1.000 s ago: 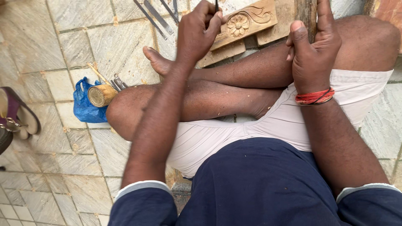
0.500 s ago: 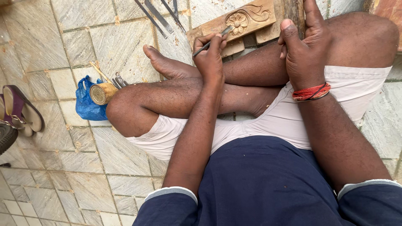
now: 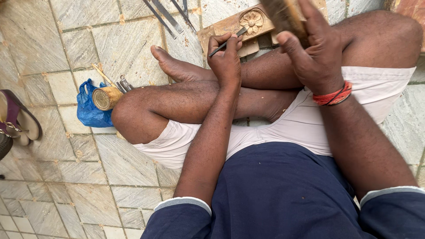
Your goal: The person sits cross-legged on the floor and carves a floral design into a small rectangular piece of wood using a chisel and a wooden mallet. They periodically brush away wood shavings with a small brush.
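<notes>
1. Grey stone paving slabs [image 3: 66,48] with sandy joints cover the ground on which a person sits cross-legged, in a navy shirt and pale shorts.
2. Just past the crossed legs lies a flat pale wooden block carved with a round flower [image 3: 241,26], resting on the slabs near the top edge of the view.
3. The left hand [image 3: 226,57] is clenched around a thin dark metal chisel [image 3: 228,42], held like a pen; the tip of the tool points at the block, just left of the carved flower. Whether the tip touches the wood I cannot tell.
4. The right hand [image 3: 316,53], with a band of red threads [image 3: 333,95] at the wrist, grasps a thick brown wooden mallet [image 3: 285,17], which is blurred and raised above the right end of the block.
5. A bare foot [image 3: 175,66] lies just beside the left hand, sole up, near the block's left corner.
6. Several long thin metal tools [image 3: 170,15] lie on the slabs left of the block.
7. Beside the left knee, a crumpled blue plastic bag [image 3: 88,108] holds a short round yellowish tin [image 3: 105,98], with small metal tools [image 3: 124,84] and a light stick next to it.
8. At the left edge lies a purple sandal [image 3: 20,117], well apart from the hands.
</notes>
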